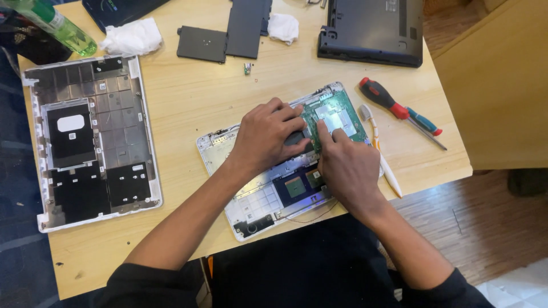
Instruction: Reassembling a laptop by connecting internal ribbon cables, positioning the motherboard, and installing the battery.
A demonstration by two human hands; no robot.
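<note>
1. The opened laptop base (251,199), white-rimmed, lies tilted near the table's front edge; both hands rest on it.
2. The left hand (265,137) lies flat with fingers spread over a dark part at the middle of the base; it presses down, and whether the fingers clasp anything underneath cannot be told.
3. The right hand (345,165) has its forefinger stretched onto the green circuit board (337,117) with its silver shield; the other fingers curl loosely, grasping nothing that shows.
4. Labels: a white oval sticker (71,122) sits on a black panel of the detached white keyboard shell (91,142) at the left; a small white square label lies just below it.
5. Just right of the base lie a white plastic pry tool (381,154) and, further out, a red-and-black screwdriver (394,105) with a green-blue one crossing beside it.
6. At the back: two flat black covers (228,31), two crumpled white cloths (132,37), a tiny green board piece (247,68), a dark laptop body (374,28) and a green bottle (63,25) at the far left corner.
7. The hands hide the middle of the base; the bottle, the dark laptop and a black item at the top are cut off by the frame. The wooden table (188,97) bears all of it.
</note>
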